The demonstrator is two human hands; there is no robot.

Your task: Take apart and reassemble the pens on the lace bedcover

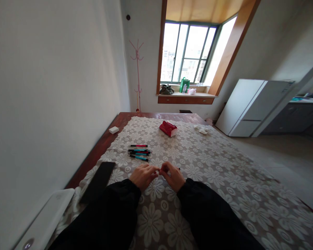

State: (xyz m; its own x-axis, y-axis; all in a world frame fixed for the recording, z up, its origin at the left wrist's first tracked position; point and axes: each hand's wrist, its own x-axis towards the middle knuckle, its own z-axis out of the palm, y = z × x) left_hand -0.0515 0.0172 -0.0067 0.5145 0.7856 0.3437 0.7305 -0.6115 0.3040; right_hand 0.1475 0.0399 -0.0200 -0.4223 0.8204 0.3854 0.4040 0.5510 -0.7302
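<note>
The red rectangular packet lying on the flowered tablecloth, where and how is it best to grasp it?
Probably grip the red rectangular packet across its two long sides, coming from above. It lies flat and slanted on the flowered tablecloth, with nothing touching it, so the fingers can close over its narrow width.

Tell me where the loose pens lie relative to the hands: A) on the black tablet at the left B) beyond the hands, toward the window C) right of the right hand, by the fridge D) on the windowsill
B: the pens lie in a small cluster on the floral tablecloth, beyond the left hand and right hand, which meet fingertip to fingertip nearer the camera.
</note>
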